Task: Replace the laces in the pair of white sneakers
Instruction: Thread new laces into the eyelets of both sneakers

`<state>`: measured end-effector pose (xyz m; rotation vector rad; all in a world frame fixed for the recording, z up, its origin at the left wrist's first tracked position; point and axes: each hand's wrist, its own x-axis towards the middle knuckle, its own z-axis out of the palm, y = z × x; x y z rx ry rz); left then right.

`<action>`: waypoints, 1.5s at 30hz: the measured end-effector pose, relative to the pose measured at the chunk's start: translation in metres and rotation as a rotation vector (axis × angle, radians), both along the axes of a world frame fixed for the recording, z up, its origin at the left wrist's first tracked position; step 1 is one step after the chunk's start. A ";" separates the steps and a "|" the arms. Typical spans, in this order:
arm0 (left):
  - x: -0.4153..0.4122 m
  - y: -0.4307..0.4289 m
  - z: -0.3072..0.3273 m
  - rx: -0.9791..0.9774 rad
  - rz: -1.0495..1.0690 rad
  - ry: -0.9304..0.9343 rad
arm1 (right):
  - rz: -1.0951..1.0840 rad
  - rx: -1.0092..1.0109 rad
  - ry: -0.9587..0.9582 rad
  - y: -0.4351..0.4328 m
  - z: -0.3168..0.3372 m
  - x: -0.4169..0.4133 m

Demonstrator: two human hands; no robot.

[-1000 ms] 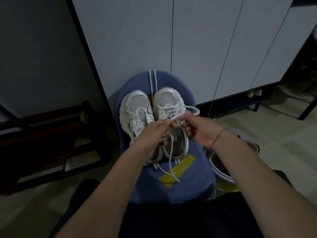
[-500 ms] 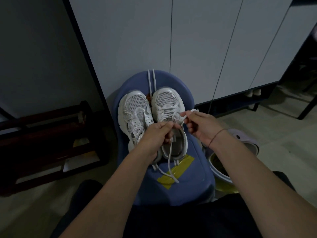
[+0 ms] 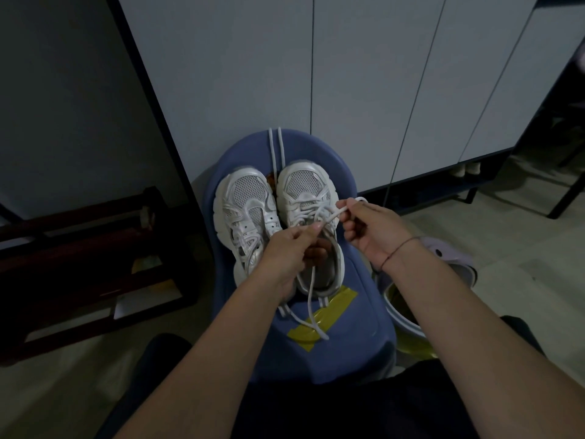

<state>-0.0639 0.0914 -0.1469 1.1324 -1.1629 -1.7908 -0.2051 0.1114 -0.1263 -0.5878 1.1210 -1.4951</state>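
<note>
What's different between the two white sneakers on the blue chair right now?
The right sneaker has its lace pinched by the left hand and right hand; the left sneaker has no lace in either hand. The right sneaker's opening shows; the left sneaker's heel hides behind the left hand. Both are white, mesh-toed, toes pointing away.

Blue chair (image 3: 354, 343), yellow tape patch (image 3: 342, 304) on seat. White cabinet doors (image 3: 364, 74) behind. Dark wooden rack (image 3: 95, 248) left; lilac slipper (image 3: 449, 255) right.
</note>
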 end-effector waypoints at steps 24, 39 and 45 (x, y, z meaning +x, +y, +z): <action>-0.015 0.008 -0.011 -0.098 0.182 -0.097 | -0.200 0.073 0.626 -0.017 -0.033 -0.009; -0.038 -0.008 -0.021 0.428 0.278 0.145 | -0.245 0.064 1.149 -0.026 -0.043 -0.003; -0.043 -0.006 -0.019 0.544 0.300 0.318 | -0.155 0.009 1.127 -0.025 -0.041 -0.003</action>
